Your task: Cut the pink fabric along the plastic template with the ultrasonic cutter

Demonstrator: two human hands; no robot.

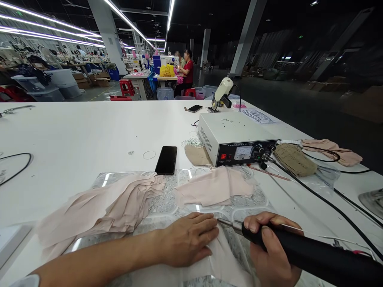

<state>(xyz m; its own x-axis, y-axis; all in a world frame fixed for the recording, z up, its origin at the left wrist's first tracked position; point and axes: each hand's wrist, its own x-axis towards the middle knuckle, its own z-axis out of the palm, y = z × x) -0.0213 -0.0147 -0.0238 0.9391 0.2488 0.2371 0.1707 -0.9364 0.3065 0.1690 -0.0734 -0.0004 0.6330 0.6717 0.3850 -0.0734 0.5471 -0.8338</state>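
My left hand point(191, 239) lies flat, fingers stretched out, on a pale pink fabric piece point(229, 259) at the front of the table. In my right hand point(272, 247) is a black-handled tool point(311, 251) with a thin metal tip. My fingers wrap round its handle. The tip points left and sits right beside my left fingertips, at the fabric's edge; whether it touches the fabric I cannot tell. Beneath is a clear, marble-patterned mat point(167, 199). A fanned stack of pink fabric pieces point(104, 207) lies to the left, and another small pile point(215, 185) lies beyond my hands.
A control box point(239, 139) with a meter and a black cable point(323, 199) stands at the right. Near it are a phone point(166, 160), a brown pattern piece point(197, 155) and a tan bundle point(295, 159). Farther back, people point(187, 69) sit at sewing machines.
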